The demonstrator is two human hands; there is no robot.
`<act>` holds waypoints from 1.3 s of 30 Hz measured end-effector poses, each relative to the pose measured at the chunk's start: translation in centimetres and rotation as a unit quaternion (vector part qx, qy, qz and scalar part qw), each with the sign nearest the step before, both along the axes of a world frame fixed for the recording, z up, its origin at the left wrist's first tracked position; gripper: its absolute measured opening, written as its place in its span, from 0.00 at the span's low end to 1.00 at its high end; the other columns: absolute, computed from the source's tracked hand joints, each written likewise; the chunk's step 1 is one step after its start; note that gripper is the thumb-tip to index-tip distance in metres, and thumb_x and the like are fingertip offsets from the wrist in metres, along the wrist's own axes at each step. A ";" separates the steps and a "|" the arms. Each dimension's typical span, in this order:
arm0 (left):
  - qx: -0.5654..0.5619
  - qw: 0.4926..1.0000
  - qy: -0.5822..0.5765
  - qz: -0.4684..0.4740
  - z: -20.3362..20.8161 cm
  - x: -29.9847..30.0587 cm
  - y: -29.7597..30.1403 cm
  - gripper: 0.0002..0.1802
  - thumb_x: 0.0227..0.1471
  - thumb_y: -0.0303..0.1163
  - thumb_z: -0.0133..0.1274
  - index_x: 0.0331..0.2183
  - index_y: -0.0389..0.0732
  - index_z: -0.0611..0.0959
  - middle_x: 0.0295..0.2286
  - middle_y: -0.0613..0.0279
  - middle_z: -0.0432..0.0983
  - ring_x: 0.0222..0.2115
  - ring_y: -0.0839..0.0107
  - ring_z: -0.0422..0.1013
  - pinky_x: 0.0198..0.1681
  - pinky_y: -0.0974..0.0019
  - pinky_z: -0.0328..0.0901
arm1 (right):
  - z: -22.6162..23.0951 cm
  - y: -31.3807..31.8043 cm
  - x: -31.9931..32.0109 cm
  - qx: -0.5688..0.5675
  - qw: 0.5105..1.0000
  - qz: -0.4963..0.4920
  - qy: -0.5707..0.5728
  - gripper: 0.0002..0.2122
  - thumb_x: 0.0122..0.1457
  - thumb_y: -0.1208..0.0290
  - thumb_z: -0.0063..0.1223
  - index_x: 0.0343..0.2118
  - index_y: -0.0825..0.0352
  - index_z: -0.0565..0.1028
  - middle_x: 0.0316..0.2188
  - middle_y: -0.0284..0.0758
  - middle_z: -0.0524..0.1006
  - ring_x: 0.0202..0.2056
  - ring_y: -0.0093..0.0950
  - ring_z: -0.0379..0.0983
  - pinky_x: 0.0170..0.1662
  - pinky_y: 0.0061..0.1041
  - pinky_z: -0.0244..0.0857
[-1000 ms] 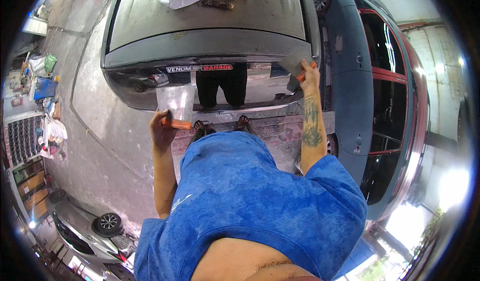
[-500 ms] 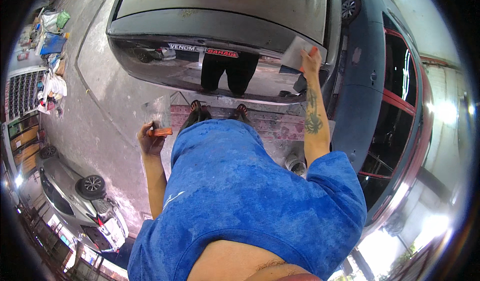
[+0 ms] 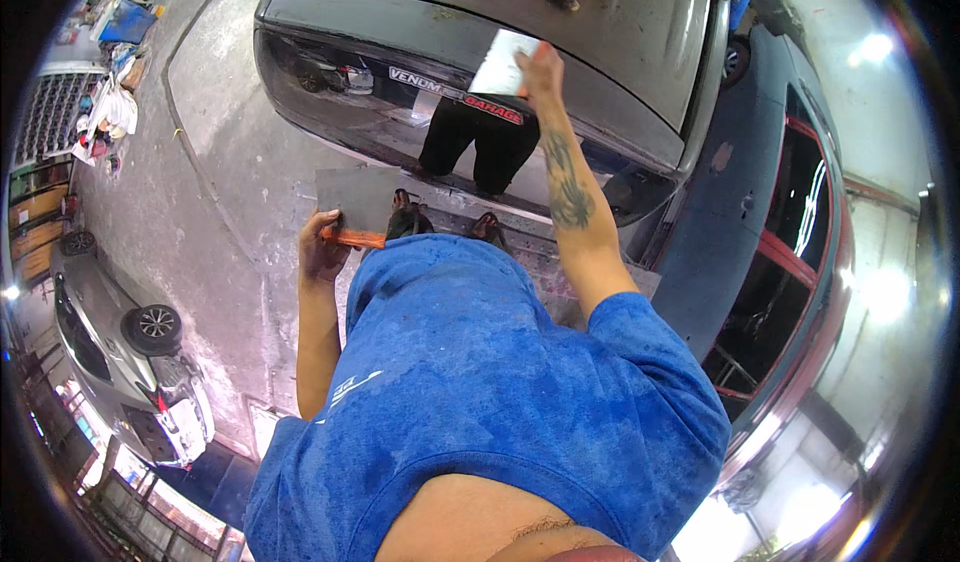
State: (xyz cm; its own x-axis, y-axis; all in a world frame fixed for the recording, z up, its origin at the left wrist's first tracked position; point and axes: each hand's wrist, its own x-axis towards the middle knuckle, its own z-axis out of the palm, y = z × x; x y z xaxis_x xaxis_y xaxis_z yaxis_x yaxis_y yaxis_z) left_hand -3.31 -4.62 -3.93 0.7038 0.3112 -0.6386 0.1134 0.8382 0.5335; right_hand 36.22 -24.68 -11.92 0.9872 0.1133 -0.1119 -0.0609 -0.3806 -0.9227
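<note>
Here, in the head view, the right hand (image 3: 540, 65) reaches forward and presses a pale, flat sheet (image 3: 503, 63) against the glossy dark car panel (image 3: 480, 32), fingers closed over the sheet's right edge; its long axis runs roughly up the panel. The left hand (image 3: 322, 247) hangs lower and nearer the body, fingers wrapped around the orange handle of a wide spreader (image 3: 357, 202), whose dull grey, flat, rectangular blade points forward, well apart from the sheet. Rough concrete floor (image 3: 220, 162) lies below.
</note>
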 end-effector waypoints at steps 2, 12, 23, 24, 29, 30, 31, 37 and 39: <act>-0.009 0.999 0.011 0.032 -0.7 -1.0 1.5 0.10 0.48 0.31 0.51 0.34 0.39 0.78 0.25 0.59 0.77 0.22 0.60 0.76 0.21 0.58 0.73 | 0.1 -3.6 -0.4 0.107 0.992 -0.033 0.051 0.11 0.46 0.71 0.60 0.32 0.70 0.73 0.26 0.35 0.75 0.27 0.24 0.73 0.29 0.29 0.67; 0.033 0.999 -0.013 -0.015 -1.5 1.7 7.8 0.20 0.47 0.27 0.51 0.45 0.35 0.73 0.37 0.57 0.75 0.36 0.66 0.74 0.38 0.63 0.72 | -2.0 -0.7 -1.2 -0.020 0.996 -0.086 -0.033 0.16 0.46 0.76 0.60 0.38 0.75 0.71 0.31 0.36 0.75 0.32 0.24 0.72 0.35 0.25 0.66; 0.093 0.987 -0.058 -0.116 0.2 4.5 12.9 0.30 0.45 0.26 0.50 0.53 0.31 0.68 0.44 0.53 0.73 0.43 0.66 0.72 0.50 0.64 0.66 | -2.5 6.7 2.9 -0.050 0.999 -0.003 0.020 0.17 0.43 0.76 0.62 0.37 0.77 0.74 0.30 0.41 0.79 0.30 0.29 0.76 0.36 0.30 0.69; 0.089 0.988 -0.050 -0.113 0.1 4.0 13.2 0.30 0.45 0.26 0.49 0.53 0.32 0.68 0.44 0.53 0.73 0.43 0.66 0.72 0.50 0.64 0.66 | -2.7 7.3 2.9 -0.040 0.999 0.010 -0.001 0.14 0.45 0.78 0.60 0.36 0.76 0.74 0.30 0.38 0.78 0.29 0.26 0.74 0.35 0.28 0.68; 0.069 0.994 -0.032 -0.079 -0.4 1.3 13.6 0.27 0.46 0.23 0.48 0.51 0.33 0.69 0.42 0.56 0.74 0.41 0.68 0.72 0.47 0.66 0.67 | -2.2 10.8 2.5 0.014 0.999 -0.017 0.025 0.10 0.45 0.79 0.59 0.32 0.76 0.75 0.28 0.37 0.78 0.29 0.26 0.75 0.33 0.28 0.68; 0.067 0.995 -0.036 -0.069 -0.5 0.9 13.7 0.26 0.46 0.23 0.48 0.51 0.33 0.69 0.42 0.57 0.74 0.41 0.69 0.72 0.47 0.66 0.68 | -1.9 11.6 2.4 0.009 0.999 -0.005 0.031 0.11 0.45 0.80 0.59 0.33 0.76 0.75 0.28 0.37 0.78 0.29 0.26 0.75 0.33 0.28 0.68; 0.061 0.995 -0.057 -0.061 -0.6 0.6 13.8 0.26 0.46 0.23 0.48 0.50 0.33 0.70 0.41 0.57 0.74 0.41 0.69 0.72 0.47 0.66 0.68 | -1.7 12.4 2.3 0.005 0.999 0.002 0.044 0.11 0.45 0.81 0.59 0.33 0.75 0.74 0.29 0.37 0.78 0.29 0.26 0.75 0.33 0.28 0.69; 0.041 0.993 -0.044 -0.101 -0.7 1.8 13.9 0.27 0.46 0.23 0.49 0.52 0.33 0.69 0.43 0.57 0.73 0.42 0.67 0.72 0.47 0.65 0.68 | -0.6 16.4 2.2 0.114 0.985 0.080 0.105 0.12 0.47 0.80 0.58 0.37 0.74 0.73 0.31 0.35 0.77 0.30 0.23 0.74 0.33 0.26 0.68; 0.016 0.991 -0.064 -0.117 -0.6 3.3 13.9 0.27 0.46 0.23 0.51 0.51 0.35 0.70 0.42 0.59 0.74 0.41 0.67 0.73 0.46 0.65 0.68 | 1.1 16.4 2.0 0.104 0.986 0.116 0.064 0.11 0.50 0.77 0.58 0.36 0.72 0.73 0.28 0.30 0.75 0.28 0.21 0.70 0.32 0.23 0.66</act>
State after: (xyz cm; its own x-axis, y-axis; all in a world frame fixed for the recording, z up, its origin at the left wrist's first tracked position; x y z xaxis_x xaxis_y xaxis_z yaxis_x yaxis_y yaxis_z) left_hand -0.04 9.25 -4.55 0.8335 0.1489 -0.5321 0.2318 0.7799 0.5815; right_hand 38.17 -8.23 -10.81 0.9116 0.3674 -0.1843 -0.1153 -0.2018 -0.9726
